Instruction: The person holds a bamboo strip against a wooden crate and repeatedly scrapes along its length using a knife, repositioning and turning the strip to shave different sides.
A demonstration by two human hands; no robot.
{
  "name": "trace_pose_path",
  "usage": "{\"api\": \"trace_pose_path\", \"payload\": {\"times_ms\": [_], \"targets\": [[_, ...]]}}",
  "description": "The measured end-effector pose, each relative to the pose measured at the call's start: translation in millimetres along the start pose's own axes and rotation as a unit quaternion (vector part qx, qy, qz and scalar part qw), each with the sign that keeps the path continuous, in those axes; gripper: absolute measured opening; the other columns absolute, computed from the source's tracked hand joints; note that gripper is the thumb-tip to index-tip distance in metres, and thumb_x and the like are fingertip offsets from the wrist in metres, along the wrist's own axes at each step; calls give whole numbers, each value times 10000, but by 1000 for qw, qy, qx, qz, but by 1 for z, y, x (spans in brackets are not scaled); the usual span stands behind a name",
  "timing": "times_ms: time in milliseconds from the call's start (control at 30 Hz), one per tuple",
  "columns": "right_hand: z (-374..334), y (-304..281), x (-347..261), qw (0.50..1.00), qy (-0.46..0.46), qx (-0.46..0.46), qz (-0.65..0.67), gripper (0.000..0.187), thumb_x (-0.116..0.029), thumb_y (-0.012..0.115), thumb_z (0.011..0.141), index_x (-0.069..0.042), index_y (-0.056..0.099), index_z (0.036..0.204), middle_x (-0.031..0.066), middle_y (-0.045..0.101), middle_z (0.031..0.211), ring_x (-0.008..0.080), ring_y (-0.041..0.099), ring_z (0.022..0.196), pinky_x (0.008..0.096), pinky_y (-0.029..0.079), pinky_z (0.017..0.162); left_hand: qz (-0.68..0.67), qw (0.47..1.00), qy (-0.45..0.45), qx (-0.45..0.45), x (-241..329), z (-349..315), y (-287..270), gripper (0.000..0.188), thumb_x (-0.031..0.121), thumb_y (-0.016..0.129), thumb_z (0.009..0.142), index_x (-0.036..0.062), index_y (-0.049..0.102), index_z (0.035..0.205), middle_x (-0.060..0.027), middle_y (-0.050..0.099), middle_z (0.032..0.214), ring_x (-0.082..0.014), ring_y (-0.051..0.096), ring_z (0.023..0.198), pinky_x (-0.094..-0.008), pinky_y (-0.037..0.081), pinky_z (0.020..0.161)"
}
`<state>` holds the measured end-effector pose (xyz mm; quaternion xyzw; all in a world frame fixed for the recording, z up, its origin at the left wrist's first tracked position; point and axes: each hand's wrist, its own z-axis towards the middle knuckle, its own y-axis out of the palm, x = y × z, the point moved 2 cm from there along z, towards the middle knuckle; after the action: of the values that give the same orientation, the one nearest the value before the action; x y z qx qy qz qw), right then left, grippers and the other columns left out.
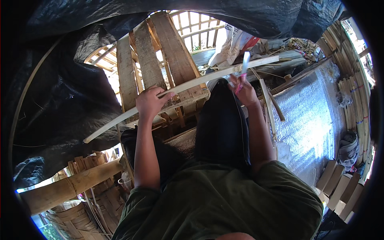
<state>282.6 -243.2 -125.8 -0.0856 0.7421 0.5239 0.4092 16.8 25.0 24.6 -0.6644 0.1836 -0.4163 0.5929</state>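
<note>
A long pale strip of split bamboo (200, 80) slants across in front of me, its left end lower and nearer, its right end farther off. My left hand (151, 101) is closed round it left of its middle, the thumb lying along the strip. In my right hand (245, 93) is a knife (246, 60) with a pink handle, its pale blade pointing up and blurred. The blade crosses the strip near its right part; whether it touches cannot be told. Some right fingers are partly hidden by blur. My dark-trousered knee (220, 116) is below the strip.
A slatted wooden bench (160, 52) stands beyond my left hand. Black plastic sheeting (68, 96) hangs at left and overhead. Shiny silver sheeting (304, 116) covers the right side, with bundled bamboo strips (356, 104) beyond. A thick bamboo pole (72, 186) and woven baskets (76, 220) are at lower left.
</note>
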Motion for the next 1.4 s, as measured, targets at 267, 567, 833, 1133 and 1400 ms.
{"api": "trace_pose_path", "payload": {"times_ms": [267,567,833,1133,1400], "targets": [[-28,20,0,973,47,-159,158,340,-418,499,1020,-142,651,893,297,320,1547,493,340,1412,642,302,1123,8,1000,-5,-4,-6,3,0,470,628,736,770,161,766,815,11,637,734,-209,662,658,-357,507,607],[3,11,-1,970,-167,77,161,336,-379,425,1052,-129,602,916,274,358,1515,522,401,1353,713,314,1081,2,1000,5,12,-6,3,3,475,620,736,773,146,751,799,6,633,743,-209,660,657,-357,502,603],[-16,19,-3,963,-1,129,238,262,-350,470,1038,-103,536,1094,246,437,1423,449,449,1344,738,357,1038,7,1000,6,18,-6,2,1,496,634,732,771,139,751,800,7,624,729,-209,654,642,-353,504,600],[1,104,-1,976,-98,196,17,429,-295,560,1026,13,463,1309,151,563,1261,304,596,1185,509,534,969,-52,995,35,72,-2,-8,-2,362,460,826,742,110,744,774,-28,591,713,-222,627,624,-333,470,577],[39,113,-21,946,-168,276,-16,189,37,657,850,3,575,1017,82,633,884,195,662,769,431,652,737,-79,996,39,11,17,-23,-20,202,332,756,842,147,748,921,-22,653,810,-207,678,734,-335,526,671]]}}
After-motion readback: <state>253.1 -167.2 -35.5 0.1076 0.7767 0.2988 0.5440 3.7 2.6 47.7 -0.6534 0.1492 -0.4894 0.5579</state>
